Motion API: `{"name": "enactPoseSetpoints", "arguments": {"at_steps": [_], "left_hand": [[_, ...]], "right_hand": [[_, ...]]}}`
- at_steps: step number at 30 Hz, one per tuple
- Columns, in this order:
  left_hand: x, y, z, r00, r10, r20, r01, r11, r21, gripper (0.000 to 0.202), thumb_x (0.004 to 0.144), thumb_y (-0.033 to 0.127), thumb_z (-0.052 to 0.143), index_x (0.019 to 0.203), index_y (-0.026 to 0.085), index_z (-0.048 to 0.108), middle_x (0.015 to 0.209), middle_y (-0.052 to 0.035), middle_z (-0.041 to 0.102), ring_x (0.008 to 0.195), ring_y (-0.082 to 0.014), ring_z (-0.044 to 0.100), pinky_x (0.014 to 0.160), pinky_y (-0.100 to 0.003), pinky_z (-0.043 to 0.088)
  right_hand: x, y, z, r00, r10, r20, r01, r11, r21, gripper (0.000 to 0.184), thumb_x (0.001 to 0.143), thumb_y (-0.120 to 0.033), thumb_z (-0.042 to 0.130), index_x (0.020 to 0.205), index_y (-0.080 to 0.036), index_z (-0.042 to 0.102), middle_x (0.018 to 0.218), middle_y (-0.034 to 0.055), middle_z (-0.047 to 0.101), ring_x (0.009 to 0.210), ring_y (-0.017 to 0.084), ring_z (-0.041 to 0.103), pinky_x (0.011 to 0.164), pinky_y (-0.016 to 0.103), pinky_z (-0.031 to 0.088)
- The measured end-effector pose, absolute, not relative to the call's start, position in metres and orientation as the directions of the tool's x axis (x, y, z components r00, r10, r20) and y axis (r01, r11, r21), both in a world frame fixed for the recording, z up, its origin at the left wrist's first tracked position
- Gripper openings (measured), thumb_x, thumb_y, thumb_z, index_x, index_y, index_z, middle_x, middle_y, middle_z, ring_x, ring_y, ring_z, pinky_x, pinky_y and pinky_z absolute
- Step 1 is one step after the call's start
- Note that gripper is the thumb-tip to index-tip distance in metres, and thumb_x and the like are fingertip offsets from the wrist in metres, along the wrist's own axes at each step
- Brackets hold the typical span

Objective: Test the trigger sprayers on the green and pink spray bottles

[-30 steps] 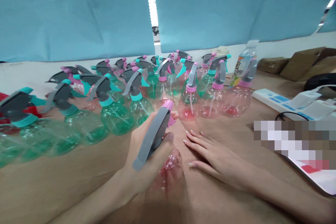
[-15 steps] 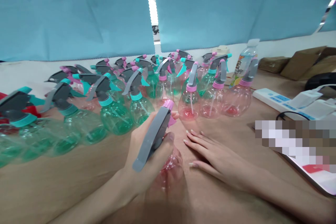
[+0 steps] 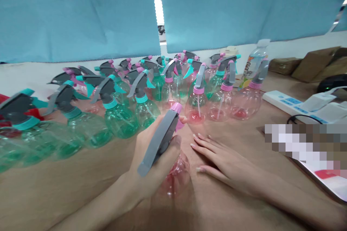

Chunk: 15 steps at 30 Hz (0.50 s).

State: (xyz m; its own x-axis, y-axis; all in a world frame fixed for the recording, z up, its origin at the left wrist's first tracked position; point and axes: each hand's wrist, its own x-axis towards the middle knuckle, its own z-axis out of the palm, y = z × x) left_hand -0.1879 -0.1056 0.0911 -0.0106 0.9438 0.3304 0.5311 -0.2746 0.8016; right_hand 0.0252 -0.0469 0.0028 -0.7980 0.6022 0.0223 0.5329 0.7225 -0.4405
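Observation:
My left hand is wrapped round the neck of a clear pink spray bottle that stands on the brown table. The bottle's grey trigger head with its pink nozzle sticks up over my fingers. My right hand lies flat on the table just right of the bottle, fingers stretched out and holding nothing.
Several green and pink spray bottles with grey heads crowd the far half of the table. A drink bottle, a white power strip, cardboard pieces and papers lie to the right. Blue curtains hang behind.

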Motion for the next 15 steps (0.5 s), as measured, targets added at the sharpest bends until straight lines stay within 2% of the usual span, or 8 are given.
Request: {"name": "enactPoseSetpoints", "arguments": {"at_steps": [3, 5, 7, 11, 15], "left_hand": [[-0.191, -0.103, 0.093, 0.032, 0.932, 0.361, 0.540, -0.321, 0.778, 0.005, 0.084, 0.025, 0.052, 0.080, 0.022, 0.053, 0.065, 0.0042, 0.049, 0.054, -0.0128, 0.046, 0.054, -0.027, 0.040], [-0.192, -0.102, 0.096, 0.069, 0.926, 0.371, 0.513, -0.352, 0.783, 0.003, 0.083, 0.022, 0.052, 0.080, 0.022, 0.051, 0.063, 0.0051, 0.046, 0.052, -0.0120, 0.043, 0.051, -0.026, 0.038], [-0.193, -0.102, 0.099, 0.093, 0.921, 0.378, 0.487, -0.373, 0.789, 0.003, 0.084, 0.019, 0.052, 0.085, 0.020, 0.053, 0.067, 0.0039, 0.051, 0.056, -0.0125, 0.049, 0.056, -0.027, 0.042], [-0.194, -0.102, 0.102, 0.148, 0.905, 0.398, 0.417, -0.422, 0.805, 0.006, 0.084, 0.016, 0.051, 0.089, 0.018, 0.054, 0.084, -0.0015, 0.060, 0.077, -0.0159, 0.060, 0.073, -0.028, 0.049], [-0.195, -0.100, 0.103, 0.169, 0.892, 0.419, 0.437, -0.449, 0.779, 0.002, 0.084, 0.017, 0.051, 0.082, 0.019, 0.051, 0.077, -0.0001, 0.054, 0.069, -0.0143, 0.054, 0.065, -0.027, 0.047]], "right_hand": [[0.024, -0.047, 0.005, -0.801, 0.599, 0.008, 0.538, 0.725, -0.430, 0.065, 0.098, -0.058, 0.036, 0.149, -0.018, 0.035, 0.156, 0.0087, 0.026, 0.145, 0.028, 0.020, 0.117, 0.052, 0.021], [0.024, -0.047, 0.006, -0.801, 0.599, -0.006, 0.545, 0.724, -0.424, 0.067, 0.098, -0.060, 0.035, 0.149, -0.017, 0.035, 0.156, 0.0091, 0.026, 0.145, 0.029, 0.020, 0.117, 0.052, 0.020], [0.023, -0.047, 0.006, -0.802, 0.597, -0.017, 0.547, 0.723, -0.421, 0.068, 0.097, -0.061, 0.034, 0.149, -0.016, 0.035, 0.156, 0.0094, 0.026, 0.145, 0.029, 0.020, 0.117, 0.052, 0.020], [0.023, -0.046, 0.005, -0.802, 0.598, -0.013, 0.547, 0.724, -0.421, 0.068, 0.097, -0.061, 0.034, 0.149, -0.017, 0.035, 0.156, 0.0088, 0.025, 0.145, 0.028, 0.020, 0.117, 0.051, 0.020], [0.023, -0.046, 0.005, -0.797, 0.604, -0.010, 0.550, 0.718, -0.426, 0.068, 0.097, -0.061, 0.035, 0.149, -0.017, 0.036, 0.156, 0.0088, 0.026, 0.145, 0.028, 0.020, 0.117, 0.051, 0.019]]}}
